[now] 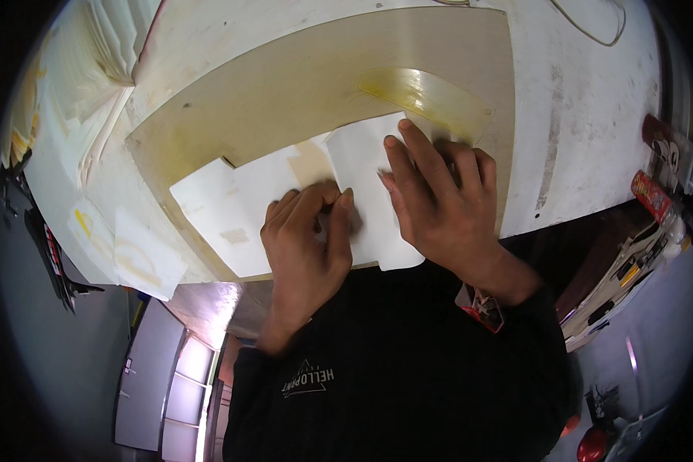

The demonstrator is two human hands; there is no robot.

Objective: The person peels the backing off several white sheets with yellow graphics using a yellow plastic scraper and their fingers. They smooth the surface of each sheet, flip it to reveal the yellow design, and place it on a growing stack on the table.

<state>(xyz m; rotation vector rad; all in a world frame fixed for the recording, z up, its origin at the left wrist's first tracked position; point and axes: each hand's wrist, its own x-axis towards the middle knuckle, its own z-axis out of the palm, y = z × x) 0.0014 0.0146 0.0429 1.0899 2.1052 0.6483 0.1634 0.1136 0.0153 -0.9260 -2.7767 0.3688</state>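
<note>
A flat white cut-out sheet, like an unfolded carton blank, lies on a tan board near the table's front edge. My left hand rests on the sheet's middle with the fingers curled and the thumb pressing down on the paper. Beside it, my right hand lies flat on the sheet's right panel, fingers spread and pointing away from me. A small tan patch of the sheet shows between the white panels. Neither hand lifts anything.
A yellowish translucent strip lies on the board beyond my right hand. Stacks of white paper fill the left side, with loose stained sheets below. A red tube and tools sit at the right edge; a thin cord loops at the back.
</note>
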